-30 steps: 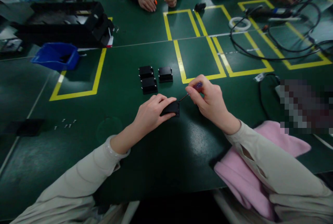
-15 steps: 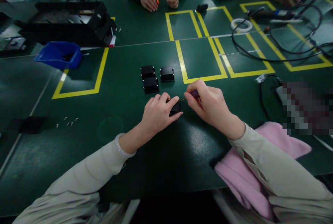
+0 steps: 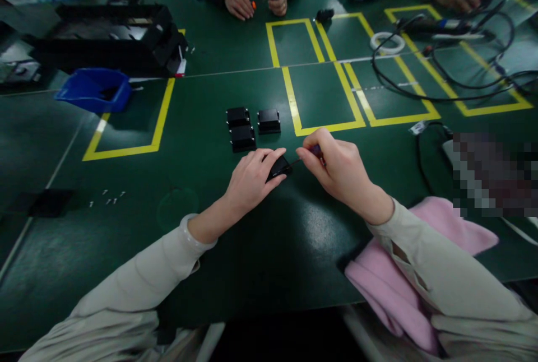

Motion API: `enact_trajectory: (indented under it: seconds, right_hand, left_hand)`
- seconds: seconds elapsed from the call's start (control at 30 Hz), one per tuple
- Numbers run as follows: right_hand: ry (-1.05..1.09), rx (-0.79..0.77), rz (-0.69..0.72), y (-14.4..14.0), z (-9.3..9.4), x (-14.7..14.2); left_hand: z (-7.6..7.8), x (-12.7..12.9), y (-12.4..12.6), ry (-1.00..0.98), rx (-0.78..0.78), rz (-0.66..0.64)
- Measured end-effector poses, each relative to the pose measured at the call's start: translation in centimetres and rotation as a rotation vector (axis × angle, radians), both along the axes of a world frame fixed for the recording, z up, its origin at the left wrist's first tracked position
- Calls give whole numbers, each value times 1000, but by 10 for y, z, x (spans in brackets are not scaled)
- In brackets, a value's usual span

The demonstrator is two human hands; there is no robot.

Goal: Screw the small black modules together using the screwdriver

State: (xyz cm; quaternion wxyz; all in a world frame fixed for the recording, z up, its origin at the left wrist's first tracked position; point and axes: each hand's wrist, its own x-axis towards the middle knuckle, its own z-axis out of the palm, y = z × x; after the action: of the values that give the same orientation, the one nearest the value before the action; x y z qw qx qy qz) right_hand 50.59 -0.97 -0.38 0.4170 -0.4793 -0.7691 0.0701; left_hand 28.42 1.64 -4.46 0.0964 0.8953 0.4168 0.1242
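My left hand (image 3: 251,178) is closed on a small black box (image 3: 281,167), which lies on the green table with its right part showing between thumb and fingers. In my right hand (image 3: 336,165) is a screwdriver with a dark purple handle (image 3: 316,151), mostly covered by the fingers. Its thin shaft points left and its tip is at the right end of the box; whether it touches a screw is too small to tell. Just beyond my left hand sit three similar black boxes (image 3: 242,135) with shiny screws along their sides.
Several loose screws (image 3: 111,201) and a dark flat piece (image 3: 51,202) lie to the left. Behind them are a blue bin (image 3: 96,90) and a black fixture (image 3: 109,37). Pink cloth (image 3: 374,272) lies under my right forearm. Cables (image 3: 420,93) loop at the right. A co-worker's hands (image 3: 257,2) rest opposite.
The black box under my left hand has turned slightly, showing more of its top, and the hand has shifted a little left. The screwdriver stays at its right end.
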Motion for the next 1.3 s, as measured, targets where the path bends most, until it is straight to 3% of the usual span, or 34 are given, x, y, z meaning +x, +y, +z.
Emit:
enact_trajectory:
  seconds: [0.23, 0.37, 0.47, 0.6, 0.83, 1.3]
  right_hand:
    - [140, -25, 74, 2, -3, 3]
    - [215, -138, 162, 2, -2, 2]
    - [249, -239, 193, 3, -2, 0]
    - [306, -334, 214, 4, -3, 1]
    - [333, -454, 221, 5, -2, 4]
    - [413, -459, 216, 13, -10, 10]
  left_hand:
    - [24, -8, 4, 147, -14, -52]
    - [44, -18, 10, 280, -103, -79]
    - [50, -25, 16, 315, -84, -94]
    - [46, -28, 21, 324, -67, -134]
    - [43, -22, 17, 367, -57, -95]
    - [27, -15, 11, 257, 110, -62]
